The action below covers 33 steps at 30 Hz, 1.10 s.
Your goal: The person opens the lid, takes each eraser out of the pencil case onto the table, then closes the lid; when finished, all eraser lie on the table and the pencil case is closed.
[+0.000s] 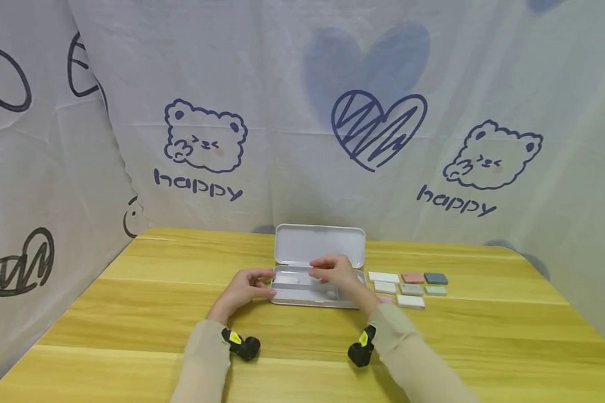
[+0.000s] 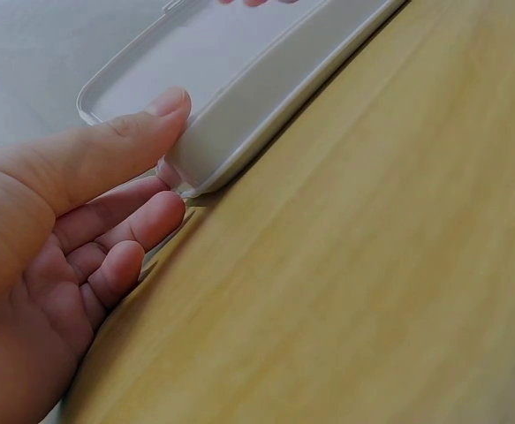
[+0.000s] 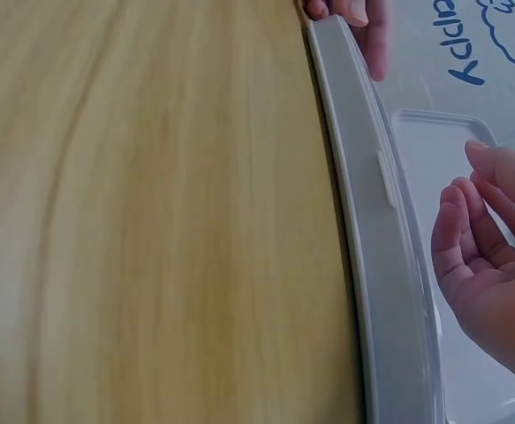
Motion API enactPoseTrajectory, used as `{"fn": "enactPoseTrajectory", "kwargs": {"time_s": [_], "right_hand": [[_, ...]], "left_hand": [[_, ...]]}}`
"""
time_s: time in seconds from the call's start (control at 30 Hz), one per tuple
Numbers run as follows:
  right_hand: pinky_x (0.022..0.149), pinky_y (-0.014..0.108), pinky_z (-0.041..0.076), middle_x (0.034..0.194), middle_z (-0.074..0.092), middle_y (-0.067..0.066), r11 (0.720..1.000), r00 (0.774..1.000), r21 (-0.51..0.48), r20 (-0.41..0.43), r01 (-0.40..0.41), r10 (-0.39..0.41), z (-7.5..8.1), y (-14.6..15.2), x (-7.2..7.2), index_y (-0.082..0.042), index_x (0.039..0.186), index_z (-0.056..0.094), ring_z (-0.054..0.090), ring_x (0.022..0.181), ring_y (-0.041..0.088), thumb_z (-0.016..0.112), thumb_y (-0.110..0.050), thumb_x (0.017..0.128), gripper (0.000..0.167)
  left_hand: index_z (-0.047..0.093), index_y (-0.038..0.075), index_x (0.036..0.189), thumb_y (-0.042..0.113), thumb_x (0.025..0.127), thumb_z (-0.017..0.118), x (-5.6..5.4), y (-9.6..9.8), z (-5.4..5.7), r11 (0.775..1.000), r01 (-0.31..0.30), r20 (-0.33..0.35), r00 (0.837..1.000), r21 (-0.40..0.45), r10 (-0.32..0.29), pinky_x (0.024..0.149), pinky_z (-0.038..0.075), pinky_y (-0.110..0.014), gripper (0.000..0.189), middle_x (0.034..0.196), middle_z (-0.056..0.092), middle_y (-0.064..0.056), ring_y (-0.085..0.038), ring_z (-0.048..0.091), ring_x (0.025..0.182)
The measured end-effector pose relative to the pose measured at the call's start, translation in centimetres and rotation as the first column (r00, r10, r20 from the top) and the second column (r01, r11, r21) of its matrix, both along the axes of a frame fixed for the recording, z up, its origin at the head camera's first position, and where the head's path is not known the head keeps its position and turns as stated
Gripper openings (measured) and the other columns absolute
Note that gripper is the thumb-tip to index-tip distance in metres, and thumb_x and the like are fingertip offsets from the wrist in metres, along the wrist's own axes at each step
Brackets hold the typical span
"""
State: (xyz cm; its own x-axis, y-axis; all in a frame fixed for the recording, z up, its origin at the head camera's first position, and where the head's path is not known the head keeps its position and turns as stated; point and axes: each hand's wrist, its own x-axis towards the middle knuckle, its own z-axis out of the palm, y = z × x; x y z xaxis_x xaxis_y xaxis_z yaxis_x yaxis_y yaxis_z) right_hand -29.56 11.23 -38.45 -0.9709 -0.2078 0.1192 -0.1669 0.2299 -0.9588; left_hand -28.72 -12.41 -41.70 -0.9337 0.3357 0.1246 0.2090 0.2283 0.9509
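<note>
A white pencil case (image 1: 302,295) lies on the table with its lid (image 1: 320,244) raised at the back. My left hand (image 1: 245,290) grips its left end; in the left wrist view the thumb (image 2: 142,128) lies against the case's edge and the fingers curl by the corner. A small white block, which looks like an eraser (image 1: 285,279), lies inside at the left of the rear compartment. Over the middle of the case hovers my right hand (image 1: 336,272), fingers loosely bent. In the right wrist view nothing shows between its thumb and fingertips (image 3: 451,199).
Right of the case, several small blocks lie in rows: a pink block (image 1: 413,277), a dark blue-grey block (image 1: 436,278), a pale green block (image 1: 436,291) and white ones. Behind the wooden table (image 1: 292,347) hangs a printed cloth (image 1: 282,112).
</note>
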Motion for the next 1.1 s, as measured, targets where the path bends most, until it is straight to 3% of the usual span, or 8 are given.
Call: {"fn": "enactPoseTrajectory", "kwargs": {"time_s": [0.17,0.47,0.8,1.1], "right_hand": [[0.058,0.026,0.047,0.083,0.066,0.01,0.998,0.999,0.041,-0.005,0.038,-0.038,-0.2,-0.9,-0.3,0.011,0.096,0.063,0.054,0.063,0.007,0.067,-0.001,0.076,0.024],[0.053,0.024,0.044,0.077,0.065,0.008,0.996,1.0,0.085,-0.01,0.008,-0.008,-0.8,-1.5,-0.9,0.01,0.095,0.064,0.051,0.057,0.009,0.069,-0.001,0.074,0.024],[0.061,0.021,0.042,0.075,0.064,0.007,0.973,0.995,0.227,-0.07,-0.052,0.069,-1.2,-2.0,-1.1,0.008,0.095,0.066,0.05,0.065,0.006,0.073,-0.002,0.07,0.028],[0.057,0.021,0.037,0.068,0.055,-0.001,0.921,0.993,0.377,-0.035,-0.094,0.116,-0.8,-2.4,-1.0,0.006,0.101,0.065,0.044,0.062,0.009,0.073,-0.005,0.072,0.032]], "left_hand": [[0.053,-0.011,0.115,0.002,0.074,0.07,0.1,0.2,0.2,1.0,0.005,0.015,1.0,0.002,-0.005,0.061,0.042,-0.021,0.046,0.11,0.056,-0.022,-0.012,0.051,0.073],[0.05,-0.016,0.114,-0.004,0.076,0.065,1.5,0.7,2.3,1.0,0.025,0.016,1.0,-0.01,-0.025,0.063,0.043,-0.023,0.043,0.11,0.053,-0.029,-0.017,0.051,0.075],[0.053,-0.01,0.115,0.001,0.074,0.07,0.1,0.2,0.4,1.0,-0.001,0.023,1.0,0.003,0.001,0.06,0.042,-0.021,0.046,0.108,0.057,-0.021,-0.013,0.05,0.073],[0.053,-0.011,0.115,0.002,0.074,0.07,0.1,0.0,0.1,1.0,0.007,0.016,1.0,0.008,-0.008,0.06,0.041,-0.02,0.046,0.108,0.057,-0.022,-0.012,0.05,0.073]]}}
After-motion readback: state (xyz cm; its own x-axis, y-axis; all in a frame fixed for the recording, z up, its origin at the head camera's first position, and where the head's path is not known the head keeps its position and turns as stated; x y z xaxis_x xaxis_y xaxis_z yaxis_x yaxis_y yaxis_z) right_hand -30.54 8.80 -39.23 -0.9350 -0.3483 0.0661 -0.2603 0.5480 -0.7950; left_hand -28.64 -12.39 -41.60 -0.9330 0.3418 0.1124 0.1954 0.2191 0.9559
